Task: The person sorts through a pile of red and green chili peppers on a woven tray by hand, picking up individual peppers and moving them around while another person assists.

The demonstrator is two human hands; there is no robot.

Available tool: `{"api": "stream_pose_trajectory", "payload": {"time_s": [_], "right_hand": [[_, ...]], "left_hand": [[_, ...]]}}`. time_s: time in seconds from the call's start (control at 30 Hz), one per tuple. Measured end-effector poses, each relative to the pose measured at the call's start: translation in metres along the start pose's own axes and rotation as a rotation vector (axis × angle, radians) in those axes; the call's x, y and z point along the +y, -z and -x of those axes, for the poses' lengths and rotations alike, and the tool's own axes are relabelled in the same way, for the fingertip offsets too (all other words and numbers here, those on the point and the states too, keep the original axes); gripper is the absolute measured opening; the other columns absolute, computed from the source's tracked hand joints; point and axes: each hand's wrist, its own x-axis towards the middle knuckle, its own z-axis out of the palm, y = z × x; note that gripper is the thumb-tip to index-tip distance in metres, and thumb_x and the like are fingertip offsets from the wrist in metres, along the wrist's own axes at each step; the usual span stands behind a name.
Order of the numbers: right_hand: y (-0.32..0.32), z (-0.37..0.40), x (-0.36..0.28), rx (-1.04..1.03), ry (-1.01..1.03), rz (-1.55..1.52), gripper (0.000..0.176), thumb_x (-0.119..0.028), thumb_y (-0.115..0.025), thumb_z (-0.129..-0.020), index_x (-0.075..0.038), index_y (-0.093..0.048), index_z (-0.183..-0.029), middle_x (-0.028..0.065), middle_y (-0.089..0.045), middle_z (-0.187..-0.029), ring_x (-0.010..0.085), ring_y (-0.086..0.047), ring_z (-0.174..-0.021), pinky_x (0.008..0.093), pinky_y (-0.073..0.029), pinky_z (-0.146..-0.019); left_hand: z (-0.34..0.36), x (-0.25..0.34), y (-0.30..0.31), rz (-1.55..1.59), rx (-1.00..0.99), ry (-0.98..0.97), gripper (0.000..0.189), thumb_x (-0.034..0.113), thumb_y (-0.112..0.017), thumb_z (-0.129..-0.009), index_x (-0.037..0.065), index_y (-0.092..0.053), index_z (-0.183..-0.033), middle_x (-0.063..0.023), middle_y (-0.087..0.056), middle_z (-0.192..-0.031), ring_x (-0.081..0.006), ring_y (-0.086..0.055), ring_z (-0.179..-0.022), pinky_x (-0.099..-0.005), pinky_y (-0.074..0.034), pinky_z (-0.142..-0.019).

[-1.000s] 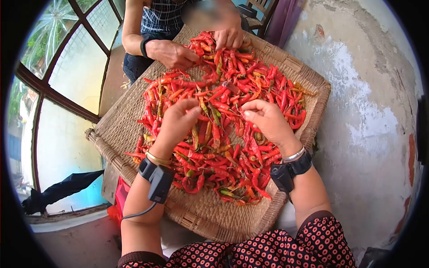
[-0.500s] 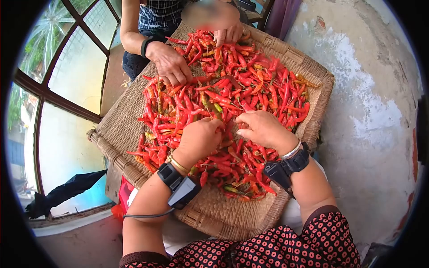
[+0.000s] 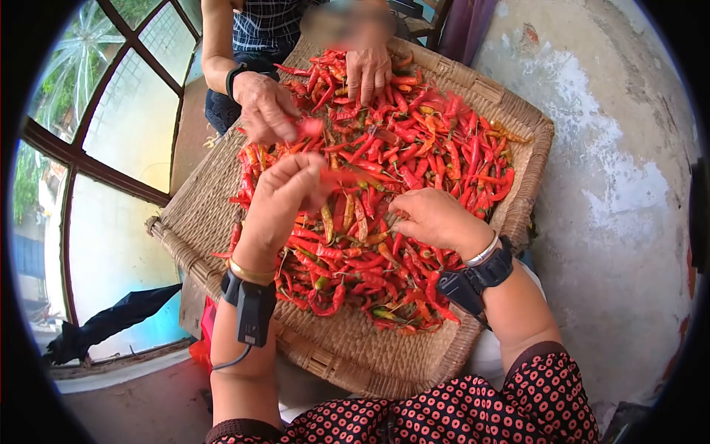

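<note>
A flat woven tray (image 3: 347,355) holds a spread heap of red chillies (image 3: 421,148), with a few green and yellow ones among them. My left hand (image 3: 285,194) is raised above the heap, fingers pinched on a red chilli (image 3: 344,176) that sticks out to the right. My right hand (image 3: 436,218) rests curled on the heap near the middle, fingers pressed in among the chillies; whether it grips one is hidden. Both my wrists carry black strapped devices.
Across the tray sits another person in a checked top, one hand (image 3: 262,107) lifting chillies at the left and the other hand (image 3: 367,70) flat on the far part of the heap. An arched window (image 3: 111,148) is at the left. A worn plaster floor (image 3: 614,185) lies to the right.
My left hand has lifted off the heap with a chilli pinched in it. My right hand stayed about where it was. The other person's left-side hand rose with chillies.
</note>
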Motion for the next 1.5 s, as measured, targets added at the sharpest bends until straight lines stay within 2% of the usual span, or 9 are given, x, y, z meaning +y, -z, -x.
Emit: {"api": "stream_pose_trajectory", "payload": {"time_s": [0.1, 0.17, 0.23, 0.37, 0.63, 0.67, 0.93, 1.3, 1.5], "right_hand": [[-0.004, -0.001, 0.003, 0.028, 0.013, -0.007, 0.028, -0.021, -0.06, -0.074, -0.002, -0.059, -0.094, 0.0147, -0.06, -0.087, 0.0324, -0.057, -0.085, 0.0407, -0.045, -0.075], [-0.003, -0.001, 0.003, 0.036, 0.0, 0.007, 0.028, -0.021, -0.06, -0.074, -0.002, -0.059, -0.095, 0.0146, -0.059, -0.087, 0.0326, -0.057, -0.086, 0.0407, -0.045, -0.075], [-0.003, 0.0, 0.003, 0.046, -0.015, 0.018, 0.028, -0.021, -0.06, -0.074, -0.002, -0.059, -0.095, 0.0145, -0.059, -0.087, 0.0328, -0.057, -0.086, 0.0408, -0.045, -0.075], [-0.001, -0.001, 0.001, 0.024, -0.058, 0.069, 0.033, -0.019, -0.062, -0.073, -0.002, -0.056, -0.101, 0.0144, -0.055, -0.097, 0.0326, -0.056, -0.09, 0.0408, -0.045, -0.076], [-0.015, -0.02, 0.009, -0.027, -0.096, 0.038, 0.043, -0.018, -0.064, -0.072, -0.003, -0.052, -0.111, 0.015, -0.042, -0.114, 0.0328, -0.055, -0.091, 0.0402, -0.045, -0.079], [-0.015, -0.021, 0.01, -0.04, -0.106, 0.03, 0.043, -0.018, -0.064, -0.072, -0.003, -0.053, -0.11, 0.0148, -0.042, -0.115, 0.0322, -0.055, -0.091, 0.0396, -0.045, -0.08], [-0.021, -0.022, 0.016, -0.099, -0.096, -0.126, 0.039, -0.02, -0.066, -0.071, -0.002, -0.058, -0.105, 0.0143, -0.041, -0.115, 0.0294, -0.055, -0.087, 0.0373, -0.044, -0.08], [-0.029, -0.026, 0.013, -0.056, 0.028, -0.131, 0.03, -0.021, -0.066, -0.07, -0.007, -0.064, -0.095, 0.0142, -0.058, -0.085, 0.0295, -0.056, -0.084, 0.0378, -0.044, -0.074], [-0.003, -0.019, -0.017, 0.079, -0.06, -0.3, 0.017, -0.017, -0.064, -0.073, -0.002, -0.066, -0.081, 0.0115, -0.061, -0.071, 0.026, -0.059, -0.071, 0.0362, -0.046, -0.069]], "left_hand": [[-0.011, -0.008, -0.015, -0.184, 0.235, -0.084, 0.023, 0.014, -0.05, -0.088, -0.001, -0.055, -0.105, -0.0012, -0.06, -0.077, -0.0088, -0.054, -0.063, -0.021, -0.044, -0.058], [-0.018, -0.033, 0.0, -0.307, 0.175, -0.151, 0.023, 0.013, -0.053, -0.087, -0.001, -0.056, -0.105, -0.0041, -0.062, -0.084, -0.0111, -0.056, -0.065, -0.0245, -0.046, -0.061], [-0.016, -0.038, 0.0, -1.1, -0.013, -0.271, 0.02, 0.011, -0.055, -0.083, 0.002, -0.059, -0.101, -0.0088, -0.061, -0.089, -0.0153, -0.059, -0.068, -0.0276, -0.048, -0.062], [-0.012, -0.05, -0.016, -1.315, -0.025, -0.486, 0.02, 0.012, -0.061, -0.076, 0.005, -0.061, -0.095, -0.011, -0.061, -0.089, -0.0286, -0.06, -0.071, -0.0352, -0.049, -0.064], [-0.011, -0.036, 0.002, -1.701, 0.203, -0.601, 0.03, 0.023, -0.067, -0.067, 0.007, -0.06, -0.091, -0.0067, -0.056, -0.089, -0.0257, -0.053, -0.081, -0.0371, -0.045, -0.073], [-0.013, -0.046, 0.01, -1.624, 0.088, -0.439, 0.035, 0.024, -0.07, -0.064, 0.007, -0.06, -0.093, -0.0081, -0.054, -0.094, -0.0274, -0.053, -0.083, -0.0395, -0.044, -0.074], [-0.005, -0.036, -0.004, -1.538, -0.124, -0.289, 0.025, 0.024, -0.07, -0.066, 0.007, -0.062, -0.081, -0.0109, -0.055, -0.082, -0.0287, -0.056, -0.077, -0.0389, -0.046, -0.066], [0.013, -0.017, -0.02, -1.486, -0.252, 0.041, 0.034, 0.042, -0.061, -0.075, 0.008, -0.061, -0.076, -0.0105, -0.059, -0.071, -0.0289, -0.059, -0.071, -0.04, -0.046, -0.058], [0.009, -0.023, -0.023, -1.405, -0.121, -0.316, 0.029, 0.019, -0.065, -0.072, 0.007, -0.059, -0.098, -0.0104, -0.059, -0.09, -0.0288, -0.059, -0.077, -0.0362, -0.049, -0.064]]}}
